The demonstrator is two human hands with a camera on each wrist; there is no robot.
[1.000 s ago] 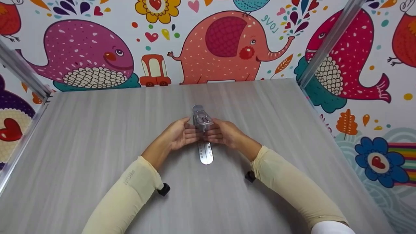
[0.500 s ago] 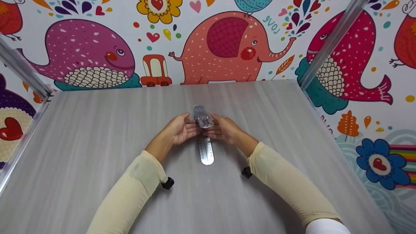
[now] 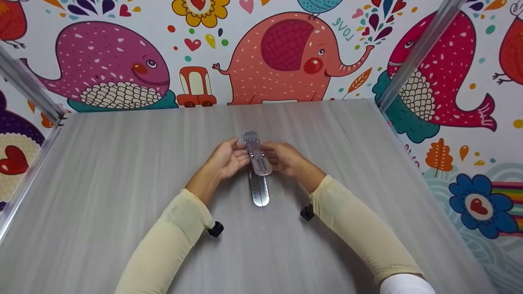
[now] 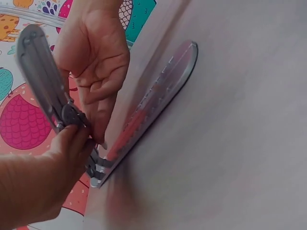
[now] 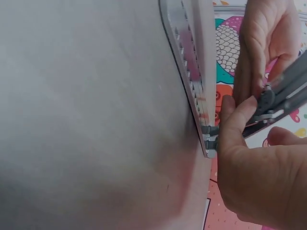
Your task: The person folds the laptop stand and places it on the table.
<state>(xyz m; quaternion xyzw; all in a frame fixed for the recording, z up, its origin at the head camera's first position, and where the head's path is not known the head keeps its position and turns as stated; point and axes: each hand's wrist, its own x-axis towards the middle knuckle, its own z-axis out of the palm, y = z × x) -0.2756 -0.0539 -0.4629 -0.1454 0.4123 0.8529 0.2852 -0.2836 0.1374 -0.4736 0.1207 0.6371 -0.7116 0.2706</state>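
1. Head view: a pale grey bench with a streaked wood-grain surface, backed by a wall printed with bright cartoon animals.
2. At the bench's middle lies a long, flat, silver metal base plate with a rounded end and rows of small markings.
3. Hinged at the plate's far end, a slim grey metal arm tilts upward.
4. Left hand, grip pinching the raised arm from its side.
5. Right hand, grip likewise clasping the arm from the opposite side.
6. Cream fabric sleeves cover both forearms.
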